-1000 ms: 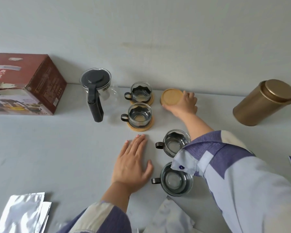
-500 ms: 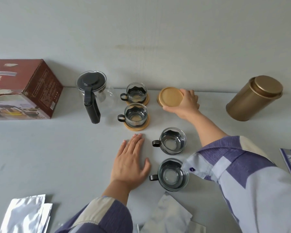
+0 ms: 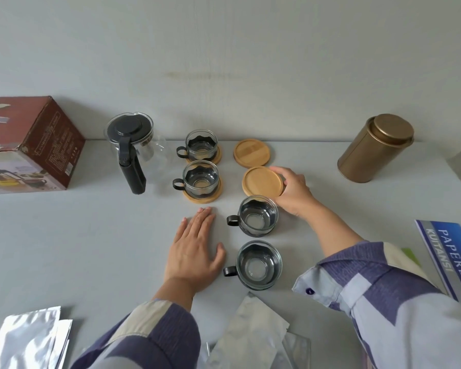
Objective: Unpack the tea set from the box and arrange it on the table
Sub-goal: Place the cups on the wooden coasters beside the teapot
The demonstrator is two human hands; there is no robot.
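A glass teapot (image 3: 133, 145) with a black lid and handle stands at the back. Right of it, two glass cups (image 3: 201, 145) (image 3: 200, 178) sit on wooden coasters. A bare wooden coaster (image 3: 251, 153) lies by the wall. My right hand (image 3: 293, 190) grips the edge of a second wooden coaster (image 3: 261, 181) just in front of it. Two more glass cups (image 3: 257, 216) (image 3: 258, 263) stand straight on the table, nearer me. My left hand (image 3: 194, 249) rests flat on the table, left of those cups. The red box (image 3: 30, 145) stands at the far left.
A gold tin canister (image 3: 375, 147) stands at the back right. Silver foil bags lie at the front left (image 3: 30, 339) and front centre (image 3: 250, 334). A blue booklet (image 3: 450, 254) lies at the right edge. The grey table (image 3: 91, 235) meets a wall behind.
My right hand has drawn one coaster off the stack toward me, leaving the other by the wall. The left hand has stayed flat in place.
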